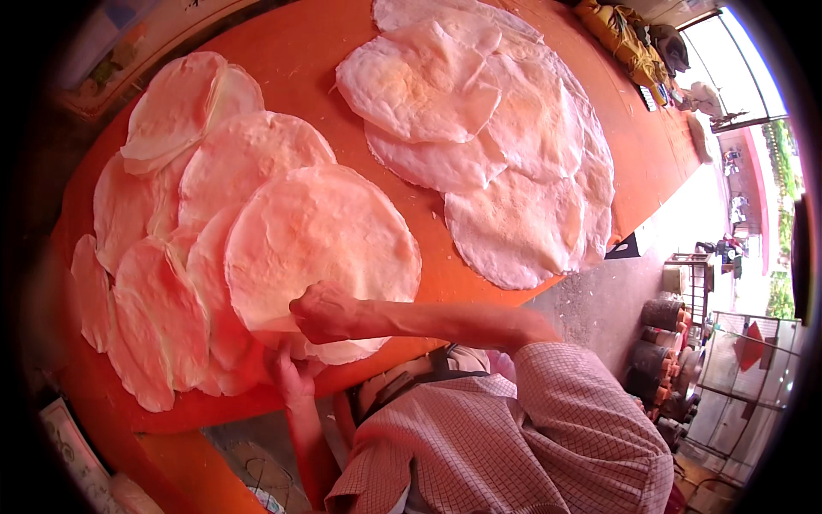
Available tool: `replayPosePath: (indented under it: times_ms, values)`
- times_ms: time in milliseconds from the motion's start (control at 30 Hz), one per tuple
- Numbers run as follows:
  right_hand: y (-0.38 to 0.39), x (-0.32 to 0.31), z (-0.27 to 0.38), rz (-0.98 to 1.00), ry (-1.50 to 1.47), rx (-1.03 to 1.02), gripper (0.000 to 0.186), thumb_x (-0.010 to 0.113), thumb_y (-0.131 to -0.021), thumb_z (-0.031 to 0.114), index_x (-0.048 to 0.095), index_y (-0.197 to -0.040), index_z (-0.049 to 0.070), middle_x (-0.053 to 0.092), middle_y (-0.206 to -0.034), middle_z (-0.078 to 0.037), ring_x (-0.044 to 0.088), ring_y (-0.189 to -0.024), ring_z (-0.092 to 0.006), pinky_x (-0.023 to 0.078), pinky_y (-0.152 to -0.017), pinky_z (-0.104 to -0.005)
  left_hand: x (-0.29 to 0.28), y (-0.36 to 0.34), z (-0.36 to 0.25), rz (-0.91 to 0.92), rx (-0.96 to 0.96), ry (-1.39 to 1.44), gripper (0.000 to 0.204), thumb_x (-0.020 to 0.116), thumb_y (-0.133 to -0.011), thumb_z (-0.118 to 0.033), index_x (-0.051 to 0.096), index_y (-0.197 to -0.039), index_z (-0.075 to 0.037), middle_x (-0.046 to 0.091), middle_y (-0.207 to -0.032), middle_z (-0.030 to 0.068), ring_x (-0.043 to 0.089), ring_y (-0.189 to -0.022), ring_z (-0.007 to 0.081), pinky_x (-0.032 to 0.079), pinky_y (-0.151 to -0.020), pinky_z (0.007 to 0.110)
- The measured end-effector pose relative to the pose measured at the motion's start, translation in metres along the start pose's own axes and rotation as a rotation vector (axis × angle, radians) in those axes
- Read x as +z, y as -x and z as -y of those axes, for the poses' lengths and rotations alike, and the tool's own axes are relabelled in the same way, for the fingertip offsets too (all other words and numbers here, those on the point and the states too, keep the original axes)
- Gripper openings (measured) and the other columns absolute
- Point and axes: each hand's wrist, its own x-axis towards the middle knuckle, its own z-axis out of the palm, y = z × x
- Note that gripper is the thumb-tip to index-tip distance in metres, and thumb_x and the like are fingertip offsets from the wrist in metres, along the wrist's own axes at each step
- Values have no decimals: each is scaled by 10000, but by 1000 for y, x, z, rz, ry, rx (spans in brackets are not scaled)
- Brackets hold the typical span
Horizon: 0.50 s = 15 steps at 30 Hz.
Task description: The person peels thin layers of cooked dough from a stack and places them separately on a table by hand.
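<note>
Large thin round flatbreads lie overlapping on an orange table in two groups. The topmost round flatbread (321, 244) of the left group is in front of me. My right hand (325, 313) is closed over its near part, the fingers curled down; what they pinch is hidden beneath the hand. Just below, at the table's near edge, my left hand (294, 375) is at the same flatbread's near rim, which covers part of its fingers. A fold shows in the bread between the two hands.
A second group of flatbreads (522, 218) spreads over the far right of the orange table (638, 171). Yellow bundled cloth (621, 34) lies at the far right end. Stacked pots (659, 343) and a wire-mesh rack (736, 385) stand on the floor to my right.
</note>
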Motion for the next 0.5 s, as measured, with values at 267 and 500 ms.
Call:
replayPosePath:
  times_ms: [267,500]
  values:
    - [-57,-241,-20,-221,-776,-66,247,481,-914,160,576,-1019,-42,624,-844,-161,647,-695,-251,549,-620,-366,-117,-37,17,444,-20,138,323,576,-896,-162,520,-1196,-55,570,-1101,54,587,-957,204,539,-698,347]
    - [-52,-416,-187,-836,136,317,282,551,-863,206,598,-1059,10,637,-980,-166,631,-899,-235,516,-756,-332,-67,-8,10,121,-12,239,470,521,-929,-309,430,-1325,-71,503,-1284,83,518,-1136,244,461,-902,425]
